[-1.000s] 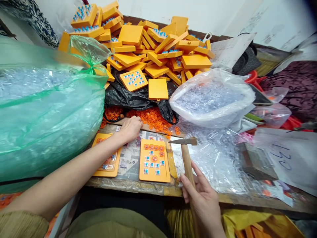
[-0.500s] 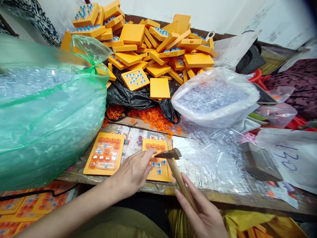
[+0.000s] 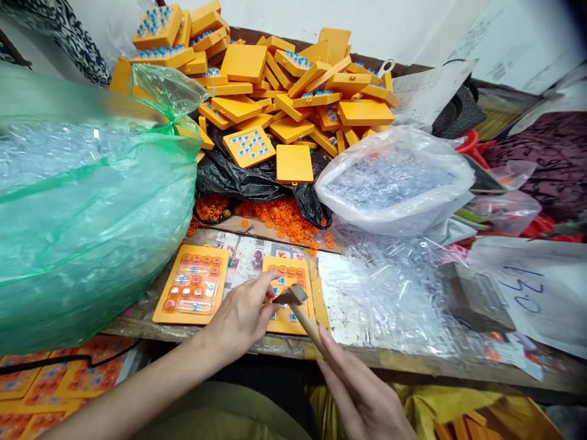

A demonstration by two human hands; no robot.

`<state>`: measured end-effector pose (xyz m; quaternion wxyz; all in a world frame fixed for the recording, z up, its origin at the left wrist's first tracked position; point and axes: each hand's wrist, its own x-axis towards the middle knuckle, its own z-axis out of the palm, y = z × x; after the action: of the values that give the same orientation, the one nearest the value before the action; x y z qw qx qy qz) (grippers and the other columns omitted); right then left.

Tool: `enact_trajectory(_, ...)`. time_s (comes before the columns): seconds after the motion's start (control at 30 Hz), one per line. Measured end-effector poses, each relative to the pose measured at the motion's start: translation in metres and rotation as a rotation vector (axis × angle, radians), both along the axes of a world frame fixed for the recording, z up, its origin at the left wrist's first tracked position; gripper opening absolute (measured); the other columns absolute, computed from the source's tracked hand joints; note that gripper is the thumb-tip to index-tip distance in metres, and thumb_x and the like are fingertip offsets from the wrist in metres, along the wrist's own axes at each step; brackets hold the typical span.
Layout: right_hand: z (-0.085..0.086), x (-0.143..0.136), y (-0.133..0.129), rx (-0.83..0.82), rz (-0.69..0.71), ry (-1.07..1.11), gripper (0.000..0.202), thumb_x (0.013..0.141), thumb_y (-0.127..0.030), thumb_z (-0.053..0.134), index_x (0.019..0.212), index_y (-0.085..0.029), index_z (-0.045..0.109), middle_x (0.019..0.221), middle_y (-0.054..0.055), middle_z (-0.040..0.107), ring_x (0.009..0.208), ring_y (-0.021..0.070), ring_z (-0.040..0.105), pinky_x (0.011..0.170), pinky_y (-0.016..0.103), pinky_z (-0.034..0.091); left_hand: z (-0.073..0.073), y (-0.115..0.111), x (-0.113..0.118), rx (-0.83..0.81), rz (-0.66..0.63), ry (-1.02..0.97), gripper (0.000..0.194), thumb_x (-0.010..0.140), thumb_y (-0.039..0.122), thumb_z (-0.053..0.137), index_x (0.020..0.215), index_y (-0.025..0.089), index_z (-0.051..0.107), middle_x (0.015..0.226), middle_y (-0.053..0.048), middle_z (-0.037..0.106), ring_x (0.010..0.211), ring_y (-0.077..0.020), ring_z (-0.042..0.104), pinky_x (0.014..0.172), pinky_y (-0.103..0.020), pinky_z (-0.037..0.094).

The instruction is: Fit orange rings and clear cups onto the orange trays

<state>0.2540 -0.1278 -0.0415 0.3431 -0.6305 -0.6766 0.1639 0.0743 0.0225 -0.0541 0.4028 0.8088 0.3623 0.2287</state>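
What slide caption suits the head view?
Left hand at a yellow rectangular plastic panel, right hand holding a wooden-handled metal hammer over it.

Two hands are counted at seven and five o'clock, one hammer at six, two yellow bench-top panels at eight and six, one green bag at nine.

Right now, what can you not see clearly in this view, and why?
All in the head view:
Parts of the yellow panel below the hammer head: hidden by that head and the left hand.
Whether the left hand holds a small piece: too small to tell.
Lower end of the hammer handle: covered by the right hand.
Left side of the green bag: cut off by the left edge.
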Motion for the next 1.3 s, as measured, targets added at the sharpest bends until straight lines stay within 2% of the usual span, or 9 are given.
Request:
enact_trajectory(0.1,-0.005,-0.001,0.002,-0.026,-0.105,0.12,0.049,0.088,-0.016,0.057,0.134,-0.033,0.056,0.125,0.0,0.067,0.108,0.021,0.067,0.091,0.025,0.053,0.007,0.01,-0.003,-0.079,-0.017,-0.021,0.039,0.082,0.018,0.057,0.121,0.02,0.051,0.09,-0.004,0.07,0.073,-0.0161,0.065,0.068,-0.027,0.054)
enact_trajectory(0.2,-0.012,0.0,0.011,-0.042,-0.378,0.323,0.037,0.082,-0.03,0.067,0.119,-0.029,0.069,0.116,0.002,0.072,0.1,0.024,0.07,0.086,0.029,0.058,0.022,0.044,-0.004,0.042,0.032,0.048,0.024,0.085,0.024,0.057,0.108,0.018,0.062,0.087,-0.004,0.072,0.076,-0.0168,0.066,0.07,-0.027,0.053)
enact_trajectory(0.3,-0.018,0.004,0.026,-0.07,-0.609,0.57,0.052,0.077,-0.039,0.073,0.126,-0.025,0.064,0.088,0.003,0.075,0.062,0.0172,0.069,0.053,0.024,0.058,0.034,0.093,0.003,0.272,0.185,0.316,0.022,0.088,0.017,0.05,0.099,0.016,0.069,0.104,-0.009,0.071,0.097,-0.021,0.065,0.09,-0.033,0.049)
enact_trajectory(0.43,-0.021,0.01,0.042,-0.121,-0.657,0.834,0.077,0.071,-0.041,0.079,0.139,-0.021,0.049,0.059,-0.005,0.062,0.037,0.0065,0.042,0.032,0.018,0.036,0.031,0.14,0.015,0.238,0.204,0.433,0.021,0.08,0.012,0.055,0.089,0.013,0.074,0.098,-0.014,0.073,0.094,-0.0276,0.067,0.086,-0.037,0.051)
enact_trajectory(0.63,-0.017,0.01,0.045,-0.139,-0.642,0.928,0.081,0.068,-0.042,0.081,0.138,-0.018,0.049,0.057,-0.004,0.061,0.037,0.0059,0.041,0.034,0.017,0.034,0.018,0.15,0.016,0.227,0.153,0.421,0.023,0.08,0.016,0.057,0.097,0.015,0.073,0.093,-0.007,0.074,0.085,-0.0192,0.068,0.079,-0.025,0.051)
enact_trajectory(0.87,-0.016,0.011,0.046,-0.147,-0.663,0.912,0.083,0.065,-0.044,0.082,0.137,-0.017,0.051,0.058,-0.003,0.063,0.037,0.0062,0.041,0.034,0.018,0.035,0.008,0.155,0.018,0.3,0.155,0.466,0.024,0.084,0.017,0.052,0.097,0.012,0.073,0.099,-0.01,0.067,0.095,-0.022,0.064,0.087,-0.03,0.049)
enact_trajectory(1.0,-0.015,0.008,0.044,-0.137,-0.663,0.9,0.082,0.065,-0.044,0.083,0.137,-0.019,0.051,0.057,-0.004,0.062,0.038,0.0061,0.042,0.034,0.018,0.036,0.014,0.138,0.018,0.367,0.096,0.475,0.026,0.088,0.017,0.047,0.098,0.01,0.071,0.096,-0.013,0.065,0.092,-0.0261,0.062,0.085,-0.038,0.049)
enact_trajectory(1.17,-0.011,-0.006,0.025,-0.111,-0.704,0.797,0.064,0.071,-0.04,0.079,0.13,-0.026,0.06,0.08,0.0,0.073,0.041,0.0058,0.049,0.037,0.017,0.043,0.021,0.065,0.011,0.548,-0.08,0.172,0.031,0.092,0.02,0.048,0.119,0.009,0.058,0.094,-0.01,0.068,0.089,-0.0221,0.061,0.08,-0.035,0.051)
enact_trajectory(1.3,-0.01,-0.002,0.004,-0.056,-0.548,0.483,0.038,0.077,-0.032,0.074,0.114,-0.031,0.071,0.114,-0.001,0.072,0.087,0.0197,0.073,0.076,0.023,0.06,0.011,0.012,0.008,0.617,-0.104,-0.031,0.038,0.091,0.016,0.051,0.127,0.006,0.049,0.085,-0.008,0.069,0.073,-0.0209,0.059,0.065,-0.033,0.052)
